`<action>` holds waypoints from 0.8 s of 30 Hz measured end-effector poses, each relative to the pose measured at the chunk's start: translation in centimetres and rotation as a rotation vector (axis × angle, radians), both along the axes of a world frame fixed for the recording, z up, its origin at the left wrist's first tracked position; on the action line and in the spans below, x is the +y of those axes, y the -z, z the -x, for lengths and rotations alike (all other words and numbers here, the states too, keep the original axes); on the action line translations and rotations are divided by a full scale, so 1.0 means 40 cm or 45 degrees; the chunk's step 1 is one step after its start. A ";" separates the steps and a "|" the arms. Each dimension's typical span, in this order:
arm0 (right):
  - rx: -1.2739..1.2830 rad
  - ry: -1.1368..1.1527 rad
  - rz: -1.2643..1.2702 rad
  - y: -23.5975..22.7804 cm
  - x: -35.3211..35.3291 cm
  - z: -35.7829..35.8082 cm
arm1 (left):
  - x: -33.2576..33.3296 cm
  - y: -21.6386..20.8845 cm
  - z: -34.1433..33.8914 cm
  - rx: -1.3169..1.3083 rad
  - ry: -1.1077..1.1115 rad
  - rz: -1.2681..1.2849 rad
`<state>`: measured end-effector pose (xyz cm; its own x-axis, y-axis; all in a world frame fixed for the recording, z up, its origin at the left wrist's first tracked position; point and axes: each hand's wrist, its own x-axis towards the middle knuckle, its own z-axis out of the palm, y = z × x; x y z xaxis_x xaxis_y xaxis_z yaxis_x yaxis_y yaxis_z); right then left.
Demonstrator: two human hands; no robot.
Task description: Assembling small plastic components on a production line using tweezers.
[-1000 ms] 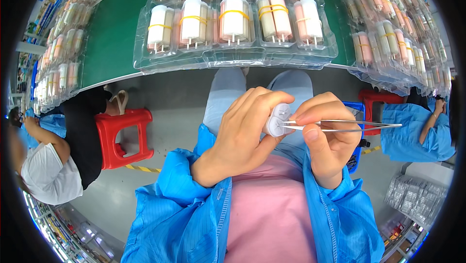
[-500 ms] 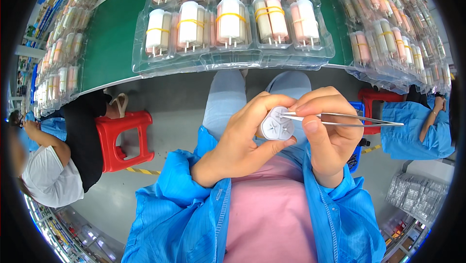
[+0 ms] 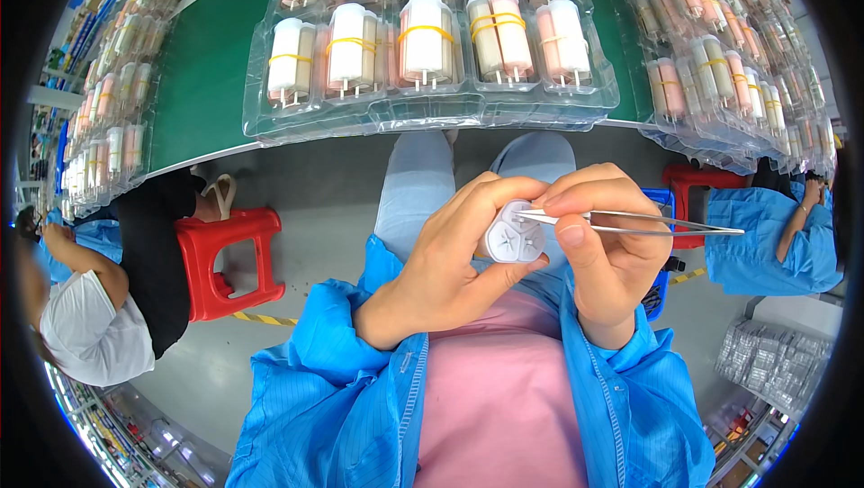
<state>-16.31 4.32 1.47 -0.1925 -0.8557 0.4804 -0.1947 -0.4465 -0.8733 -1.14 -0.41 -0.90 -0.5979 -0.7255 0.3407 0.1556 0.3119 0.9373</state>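
My left hand [image 3: 441, 263] is closed around a white part with a round, three-lobed end face [image 3: 513, 234], which is turned up toward me. Its body is hidden inside the fingers. Between thumb and fingers, my right hand [image 3: 598, 245] pinches a pair of metal tweezers [image 3: 666, 223]. The tweezers' tips reach the upper right of the white face; whether they grip anything there is too small to tell. Both hands meet above my lap, just below the bench edge.
On the green bench [image 3: 211, 65] ahead lies a clear plastic tray [image 3: 432, 114] with banded white, pink and grey cylinders. More loaded trays are stacked left and right [image 3: 720, 83]. Red stools [image 3: 232, 263] and seated people flank me; a blue crate [image 3: 661, 294] stands behind my right hand.
Both hands keep their grips. The white face has tilted slightly, and the tweezers have shifted a touch left with my right hand.
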 end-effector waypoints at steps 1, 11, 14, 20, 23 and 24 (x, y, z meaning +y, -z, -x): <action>-0.011 0.003 -0.005 -0.001 0.001 -0.002 | 0.000 -0.001 -0.001 -0.005 0.000 0.003; 0.004 -0.001 0.013 0.004 -0.001 0.000 | 0.004 0.005 -0.003 -0.008 -0.008 -0.005; 0.013 0.007 0.026 0.007 0.000 0.001 | 0.003 0.003 -0.002 -0.002 -0.009 0.012; 0.012 0.026 -0.027 -0.005 -0.001 -0.005 | -0.005 0.010 -0.004 -0.038 -0.005 0.121; 0.196 0.006 0.021 -0.008 -0.009 0.001 | -0.008 0.013 -0.005 -0.054 -0.027 0.179; 0.214 0.006 0.018 -0.010 -0.010 0.001 | -0.008 0.014 -0.006 -0.058 -0.034 0.201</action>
